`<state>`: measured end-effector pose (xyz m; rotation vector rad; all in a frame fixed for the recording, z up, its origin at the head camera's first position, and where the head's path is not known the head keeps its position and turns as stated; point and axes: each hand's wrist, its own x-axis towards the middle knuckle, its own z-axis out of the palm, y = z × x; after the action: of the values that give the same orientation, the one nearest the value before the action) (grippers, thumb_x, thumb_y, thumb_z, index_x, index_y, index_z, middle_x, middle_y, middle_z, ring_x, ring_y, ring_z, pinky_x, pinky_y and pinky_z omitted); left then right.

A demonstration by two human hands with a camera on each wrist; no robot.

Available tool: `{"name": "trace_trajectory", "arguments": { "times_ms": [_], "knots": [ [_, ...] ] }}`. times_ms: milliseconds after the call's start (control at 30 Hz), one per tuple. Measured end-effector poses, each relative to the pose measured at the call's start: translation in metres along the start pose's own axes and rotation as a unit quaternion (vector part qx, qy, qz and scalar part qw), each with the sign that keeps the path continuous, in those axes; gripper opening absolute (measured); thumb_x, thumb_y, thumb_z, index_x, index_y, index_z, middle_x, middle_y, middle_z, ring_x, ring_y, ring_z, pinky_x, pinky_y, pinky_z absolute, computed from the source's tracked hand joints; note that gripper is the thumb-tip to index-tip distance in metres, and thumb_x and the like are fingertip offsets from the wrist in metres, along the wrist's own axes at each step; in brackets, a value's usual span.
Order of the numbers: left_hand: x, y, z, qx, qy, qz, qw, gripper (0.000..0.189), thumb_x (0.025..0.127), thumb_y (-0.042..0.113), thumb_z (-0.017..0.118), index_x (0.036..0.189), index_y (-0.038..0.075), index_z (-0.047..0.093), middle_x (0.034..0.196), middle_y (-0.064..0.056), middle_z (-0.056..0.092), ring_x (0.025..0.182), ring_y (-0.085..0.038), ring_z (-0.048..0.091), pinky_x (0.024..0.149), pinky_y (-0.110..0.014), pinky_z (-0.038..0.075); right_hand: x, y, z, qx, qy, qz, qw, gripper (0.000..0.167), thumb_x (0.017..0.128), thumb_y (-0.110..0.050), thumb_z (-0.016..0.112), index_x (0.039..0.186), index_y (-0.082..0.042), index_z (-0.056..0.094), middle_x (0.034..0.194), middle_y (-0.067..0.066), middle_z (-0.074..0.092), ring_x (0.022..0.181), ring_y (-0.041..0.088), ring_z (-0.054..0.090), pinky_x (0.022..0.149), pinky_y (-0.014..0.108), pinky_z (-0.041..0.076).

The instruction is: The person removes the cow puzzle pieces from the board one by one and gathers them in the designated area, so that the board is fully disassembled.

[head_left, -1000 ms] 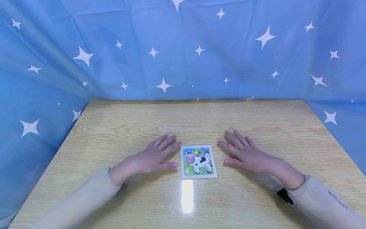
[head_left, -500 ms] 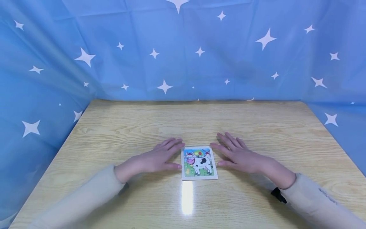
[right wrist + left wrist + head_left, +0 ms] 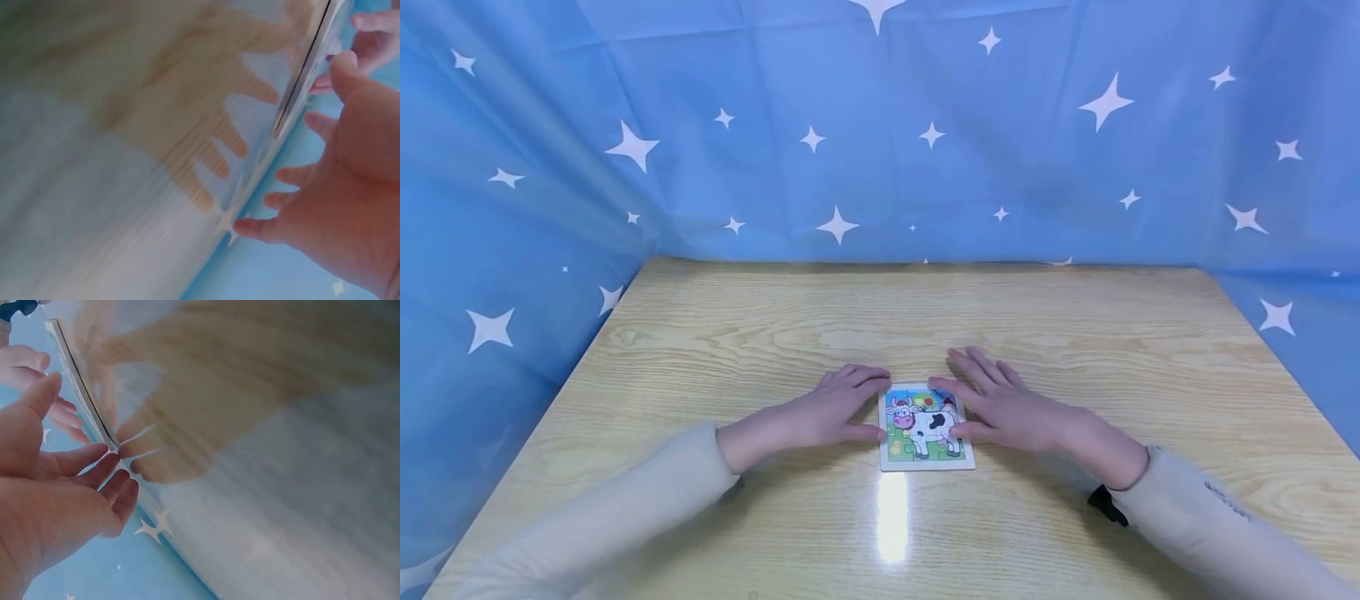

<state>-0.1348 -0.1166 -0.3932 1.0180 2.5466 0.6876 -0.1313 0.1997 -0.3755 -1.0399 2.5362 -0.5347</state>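
Note:
A small square jigsaw puzzle (image 3: pixel 928 425) with a cartoon cow picture and a pale frame lies flat on the wooden table. My left hand (image 3: pixel 835 410) is at its left side, fingertips right at the far left corner and thumb at the left edge. From the right, my right hand (image 3: pixel 1007 412) reaches over the puzzle's right edge, its fingers spread and its thumb overlapping the cow's rear. In the left wrist view the puzzle (image 3: pixel 84 387) shows edge-on as a thin slab, the left fingertips close to one corner. The right wrist view shows the right fingers spread apart.
The wooden table (image 3: pixel 737 333) has a glossy top with a bright light reflection (image 3: pixel 892 517) in front of the puzzle. A blue curtain (image 3: pixel 880 167) with white stars hangs behind and along the sides. Dark bands show under both sleeves.
Both hands have moved inward toward the puzzle, the right one now overlapping its right edge. The left fingers have drawn closer together at the corner. The puzzle stays in place on the table.

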Motion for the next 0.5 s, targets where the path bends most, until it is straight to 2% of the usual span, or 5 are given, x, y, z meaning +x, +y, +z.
{"name": "trace_trajectory", "arguments": {
  "times_ms": [200, 367, 500],
  "knots": [
    [0.001, -0.005, 0.008, -0.009, 0.038, 0.009, 0.9992, 0.074, 0.096, 0.028, 0.088, 0.154, -0.006, 0.057, 0.149, -0.024, 0.056, 0.140, -0.040, 0.045, 0.119, -0.059, 0.040, 0.012, -0.007, 0.005, -0.041, 0.001, 0.005, 0.9991, 0.071, 0.112, -0.046, 0.064, 0.170, -0.013, 0.041, 0.178, 0.033, 0.015, 0.163, 0.059, 0.008, 0.120, 0.081, 0.022],
    [0.004, 0.003, 0.005, 0.008, 0.033, 0.000, 0.9994, 0.069, 0.096, 0.025, 0.088, 0.151, -0.005, 0.060, 0.145, -0.024, 0.058, 0.133, -0.038, 0.048, 0.116, -0.054, 0.042, 0.017, -0.011, 0.007, -0.043, -0.004, 0.002, 0.9990, 0.067, 0.113, -0.043, 0.063, 0.169, -0.012, 0.043, 0.177, 0.033, 0.017, 0.163, 0.058, 0.010, 0.118, 0.083, 0.025],
    [0.007, -0.003, 0.008, 0.003, 0.046, -0.001, 0.9989, 0.069, 0.094, 0.023, 0.090, 0.150, -0.005, 0.062, 0.142, -0.023, 0.058, 0.130, -0.037, 0.048, 0.114, -0.055, 0.043, 0.024, -0.018, 0.007, -0.053, -0.004, -0.016, 0.9985, 0.066, 0.113, -0.042, 0.062, 0.168, -0.011, 0.043, 0.176, 0.034, 0.022, 0.163, 0.057, 0.015, 0.117, 0.081, 0.029]
  ]
}}
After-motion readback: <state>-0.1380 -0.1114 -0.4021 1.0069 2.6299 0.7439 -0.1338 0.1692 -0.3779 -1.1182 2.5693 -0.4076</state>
